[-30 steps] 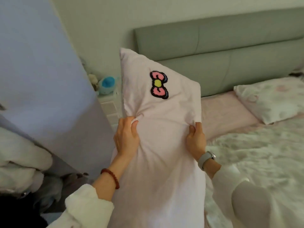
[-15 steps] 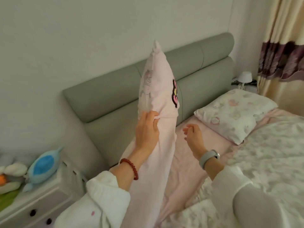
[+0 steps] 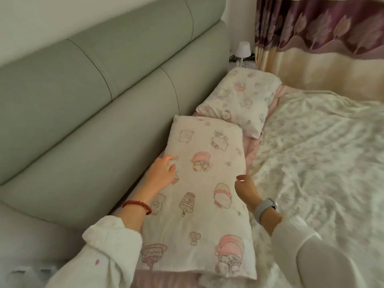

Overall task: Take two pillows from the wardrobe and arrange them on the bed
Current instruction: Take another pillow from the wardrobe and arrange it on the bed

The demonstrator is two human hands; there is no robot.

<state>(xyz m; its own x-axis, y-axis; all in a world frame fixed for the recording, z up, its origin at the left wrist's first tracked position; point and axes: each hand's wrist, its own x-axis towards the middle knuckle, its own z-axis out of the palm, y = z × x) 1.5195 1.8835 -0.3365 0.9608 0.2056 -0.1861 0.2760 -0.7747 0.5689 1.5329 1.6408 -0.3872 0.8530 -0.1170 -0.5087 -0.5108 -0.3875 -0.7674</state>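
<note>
A long pink pillow (image 3: 207,183) printed with cartoon figures lies flat on the bed, along the foot of the green headboard (image 3: 87,104). My left hand (image 3: 161,174), fingers spread and relaxed, hovers at or lightly on the pillow's left edge. My right hand (image 3: 246,189) is at the pillow's right edge, fingers loosely bent, holding nothing that I can see. A second, smaller patterned pillow (image 3: 239,100) lies just beyond the first one, against the headboard.
A floral quilt (image 3: 322,159) covers the bed to the right. A small white lamp (image 3: 242,51) stands in the far corner beside a purple and cream curtain (image 3: 322,38). The pink sheet (image 3: 252,145) shows between pillows and quilt.
The pink pillow went from upright in my left hand to lying flat by the headboard, cartoon side up. Both hands have let go. The view swung right and down.
</note>
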